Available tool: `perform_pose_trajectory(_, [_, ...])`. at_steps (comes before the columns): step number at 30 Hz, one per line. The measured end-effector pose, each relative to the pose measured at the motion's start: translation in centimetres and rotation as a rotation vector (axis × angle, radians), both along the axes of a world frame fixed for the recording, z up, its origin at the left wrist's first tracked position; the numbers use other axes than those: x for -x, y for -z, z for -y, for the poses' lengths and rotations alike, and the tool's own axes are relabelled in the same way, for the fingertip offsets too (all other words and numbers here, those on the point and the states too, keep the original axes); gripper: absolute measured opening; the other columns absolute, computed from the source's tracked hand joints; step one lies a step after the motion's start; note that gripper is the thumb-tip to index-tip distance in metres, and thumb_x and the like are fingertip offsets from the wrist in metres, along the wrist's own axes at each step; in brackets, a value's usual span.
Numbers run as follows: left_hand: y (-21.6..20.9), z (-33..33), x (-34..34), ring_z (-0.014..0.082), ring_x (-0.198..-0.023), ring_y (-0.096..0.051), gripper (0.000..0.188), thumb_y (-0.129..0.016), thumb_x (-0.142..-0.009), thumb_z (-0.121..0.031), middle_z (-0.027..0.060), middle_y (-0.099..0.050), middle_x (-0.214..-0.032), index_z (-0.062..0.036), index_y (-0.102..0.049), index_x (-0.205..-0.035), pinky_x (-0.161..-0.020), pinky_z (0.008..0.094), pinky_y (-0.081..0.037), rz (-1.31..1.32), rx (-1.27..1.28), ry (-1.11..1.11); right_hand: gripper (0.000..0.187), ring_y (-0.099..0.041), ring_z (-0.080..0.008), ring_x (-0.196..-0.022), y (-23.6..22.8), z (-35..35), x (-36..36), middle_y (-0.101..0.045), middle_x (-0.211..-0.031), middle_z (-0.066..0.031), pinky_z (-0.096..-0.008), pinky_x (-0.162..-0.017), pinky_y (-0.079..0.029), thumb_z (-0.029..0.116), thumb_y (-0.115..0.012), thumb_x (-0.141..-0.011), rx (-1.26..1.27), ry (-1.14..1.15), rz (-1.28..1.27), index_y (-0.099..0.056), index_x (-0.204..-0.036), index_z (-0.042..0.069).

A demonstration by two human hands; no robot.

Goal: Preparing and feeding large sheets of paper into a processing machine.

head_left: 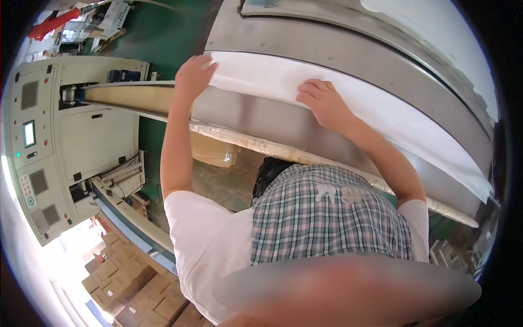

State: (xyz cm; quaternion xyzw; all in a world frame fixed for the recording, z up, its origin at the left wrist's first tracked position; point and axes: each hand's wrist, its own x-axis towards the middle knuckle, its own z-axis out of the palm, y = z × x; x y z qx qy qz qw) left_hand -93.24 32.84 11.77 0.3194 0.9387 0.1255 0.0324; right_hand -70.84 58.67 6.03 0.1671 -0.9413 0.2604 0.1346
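Observation:
A long white sheet point(256, 71), paper or cloth, lies along the metal bed in front of me and runs off to the right. At its left end is my left hand point(193, 79), fingers bent together at the sheet's corner; the fingertips are partly hidden. Farther right, my right hand point(329, 106) has its fingers curled and pressed together on the sheet's near edge. Below that edge shows a strip of bare grey metal point(261, 113). A wrapped, padded rail point(261, 146) borders the bed on my side, close to my plaid apron point(327, 212).
On the left stands a beige machine cabinet point(101, 139) with a small screen and buttons; a beam point(131, 97) joins it to the bed. Stacked cardboard boxes point(125, 267) fill the lower left. Beyond the sheet rises a metal panel point(329, 43). A carton point(215, 150) sits beneath the rail.

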Motion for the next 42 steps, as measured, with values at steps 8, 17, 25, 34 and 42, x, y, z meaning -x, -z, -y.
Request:
perform_pose_trajectory(8, [7.5,-14.7,-5.2,0.0334,-0.076,-0.058,0.031,-0.052,-0.081,-0.034,0.0146,-0.061,-0.082,-0.0055,-0.063,-0.077,-0.067,0.0434,-0.044,-0.094,-0.135,0.269,0.034,-0.043,-0.0261,-0.106,-1.0,-2.5,-3.4,-0.050,-0.109,-0.0074,-0.0378,-0.086,-0.035,0.000,-0.057,-0.062,-0.125,0.135,0.071,-0.053,-0.096,0.007])
perform_pose_trajectory(17, [12.8,-1.9,-4.3,0.0359,-0.066,-0.054,0.013,-0.046,-0.078,-0.010,0.0167,-0.056,-0.069,-0.0022,-0.054,-0.073,-0.059,0.0442,-0.041,-0.345,-0.156,0.316,0.039,-0.046,-0.0279,-0.095,-1.7,-15.3,-19.7,-0.050,-0.101,-0.0095,-0.0363,-0.081,-0.041,0.004,-0.066,-0.055,-0.190,0.529,0.217,-0.052,-0.091,0.007])
perform_pose_trajectory(25, [9.5,-0.2,-4.1,0.0312,-0.082,-0.055,0.024,-0.041,-0.085,-0.024,0.0115,-0.058,-0.086,-0.0074,-0.058,-0.085,-0.070,0.0447,-0.043,-0.393,0.350,-0.217,0.034,-0.049,-0.0286,-0.093,-0.4,-30.3,-31.4,-0.051,-0.097,-0.0093,-0.0363,-0.077,-0.045,0.001,-0.062,-0.055,-0.321,0.873,0.158,-0.053,-0.088,0.007])
perform_pose_trajectory(34, [9.0,-15.9,-16.8,0.0370,-0.115,-0.038,0.045,-0.030,-0.089,-0.046,0.0100,-0.050,-0.121,-0.0166,-0.056,-0.111,-0.090,0.0539,-0.030,-0.191,0.218,-0.161,0.022,-0.055,-0.0281,-0.092,-0.9,-49.3,-47.5,-0.056,-0.095,-0.0100,-0.0392,-0.076,-0.045,0.007,-0.050,-0.072,-0.704,1.285,0.572,-0.057,-0.092,0.011])
perform_pose_trajectory(42, [8.7,-20.1,-21.5,0.0374,-0.125,-0.026,0.051,-0.026,-0.089,-0.051,0.0091,-0.042,-0.129,-0.0193,-0.052,-0.117,-0.097,0.0565,-0.018,-0.153,0.297,-0.281,0.032,-0.054,-0.0310,-0.100,3.6,-63.1,-53.6,-0.055,-0.111,-0.0156,-0.0401,-0.084,-0.041,0.026,-0.039,-0.089,-0.055,1.439,0.544,-0.055,-0.108,0.007])
